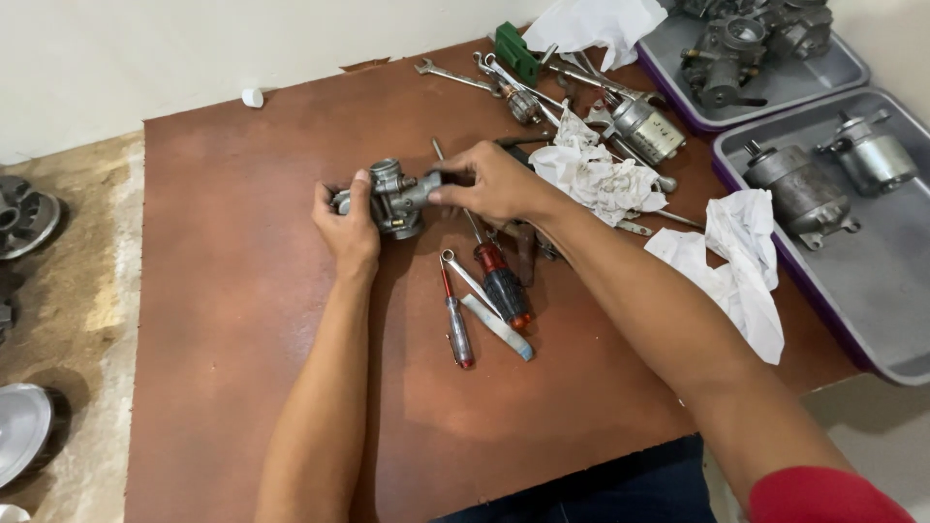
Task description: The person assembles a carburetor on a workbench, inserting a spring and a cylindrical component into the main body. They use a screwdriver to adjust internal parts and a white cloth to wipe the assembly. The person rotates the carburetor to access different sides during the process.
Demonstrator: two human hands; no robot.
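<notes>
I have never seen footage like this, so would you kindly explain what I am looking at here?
This is one picture from a camera worn on a person's head, looking down at their two bare hands over a reddish-brown board. The left hand and right hand together hold a small grey metal carburettor. Below it lie a red-and-black-handled screwdriver and a slimmer red-handled screwdriver. Crumpled white rags and spanners lie behind, and grey trays on the right hold more metal engine parts.

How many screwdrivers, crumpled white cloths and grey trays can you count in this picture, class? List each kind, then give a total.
Screwdrivers: 2 (large red-and-black, small red)
Crumpled white cloths: 3 ()
Grey trays: 2 ()
Total: 7
</notes>
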